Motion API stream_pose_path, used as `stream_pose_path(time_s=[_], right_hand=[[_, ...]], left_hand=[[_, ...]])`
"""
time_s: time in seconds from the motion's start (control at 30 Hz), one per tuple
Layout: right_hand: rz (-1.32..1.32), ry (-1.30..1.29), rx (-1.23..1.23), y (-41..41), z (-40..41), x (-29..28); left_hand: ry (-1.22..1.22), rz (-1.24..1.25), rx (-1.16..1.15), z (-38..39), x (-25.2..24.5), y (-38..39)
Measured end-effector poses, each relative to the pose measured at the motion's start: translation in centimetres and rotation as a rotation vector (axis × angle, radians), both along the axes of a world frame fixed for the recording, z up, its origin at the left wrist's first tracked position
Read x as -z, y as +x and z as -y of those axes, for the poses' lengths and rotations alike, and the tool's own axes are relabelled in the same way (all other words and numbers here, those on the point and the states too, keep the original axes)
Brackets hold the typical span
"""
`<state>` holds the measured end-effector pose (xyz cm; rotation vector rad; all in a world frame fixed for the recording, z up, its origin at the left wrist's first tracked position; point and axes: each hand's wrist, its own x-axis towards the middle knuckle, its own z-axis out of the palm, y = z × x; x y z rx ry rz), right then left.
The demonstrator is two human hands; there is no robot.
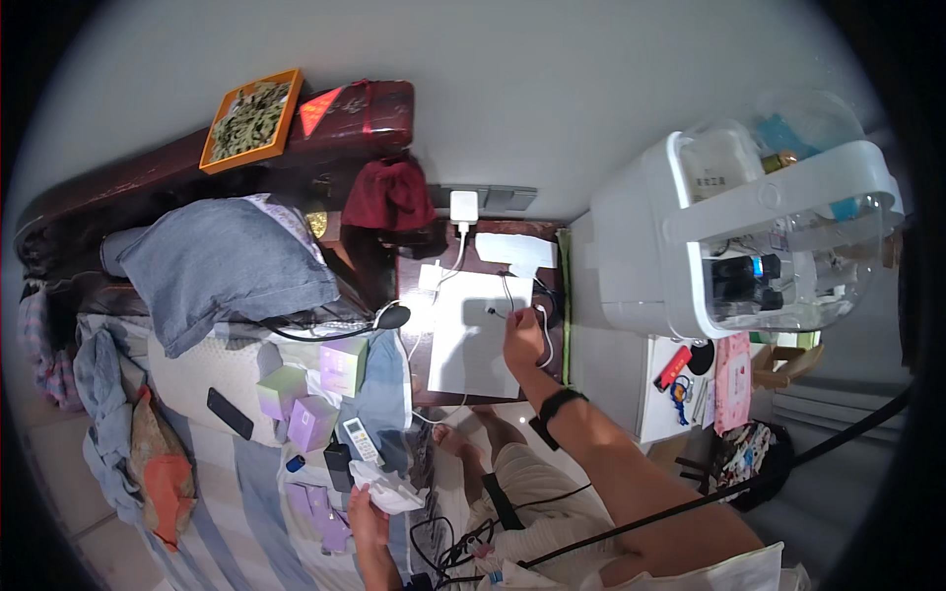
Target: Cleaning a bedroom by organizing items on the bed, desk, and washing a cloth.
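Note:
My right hand (523,338) reaches over the right side of a dark wooden nightstand (417,377), its fingertips pinched on a thin dark cable (508,289). Beneath and left of it lies a white paper sheet (462,354), partly in shadow. A white cable (548,336) curves just right of the hand. My left hand (369,513) holds a crumpled white tissue or cloth (388,489) above the bed's edge. Close to it lie a white remote control (362,441), a black box-shaped item (338,467) and flattened purple packaging (325,517).
A white charger (464,207) is plugged in at the wall. Purple-green boxes (344,367), a phone (230,414) and a grey-blue pillow (229,270) are on the bed. A gooseneck lamp (392,318) extends towards the nightstand. At right stands a white storage case (635,244).

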<state>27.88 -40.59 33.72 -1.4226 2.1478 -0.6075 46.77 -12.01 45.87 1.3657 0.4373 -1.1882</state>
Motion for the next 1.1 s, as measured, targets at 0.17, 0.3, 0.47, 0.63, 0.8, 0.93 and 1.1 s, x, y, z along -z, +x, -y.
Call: stream_pose_path(time_s=[0.17, 0.3, 0.47, 0.63, 0.8, 0.93, 1.1], right_hand=[[0.010, 0.140, 0.055, -6.9, -2.2, 1.6], [-0.187, 0.246, 0.082, -9.2, -1.2, 3.1], [-0.279, 0.114, -0.100, -9.6, -2.4, 3.8], [0.193, -0.166, 0.022, -10.0, -1.1, 4.7], [-0.319, -0.003, -0.263, -10.8, 4.0, 4.9], [-0.256, 0.154, -0.154, -7.9, 5.0, 1.9], [0.010, -0.130, -0.468, -4.3, -0.5, 0.6]], left_hand=[[0.005, -0.008, 0.067, 2.1, 0.3, -0.2], [-0.028, -0.043, 0.180, 1.7, 1.4, -0.3], [0.080, 0.004, 0.118, 3.5, 0.7, -1.6], [0.075, 0.019, 0.148, 2.7, 1.5, -1.2], [0.044, 0.010, 0.230, 1.0, 2.7, -0.8], [0.075, 0.023, 0.173, 1.5, 1.9, -1.3], [0.069, 0.021, 0.078, 0.7, 1.6, -1.0]])
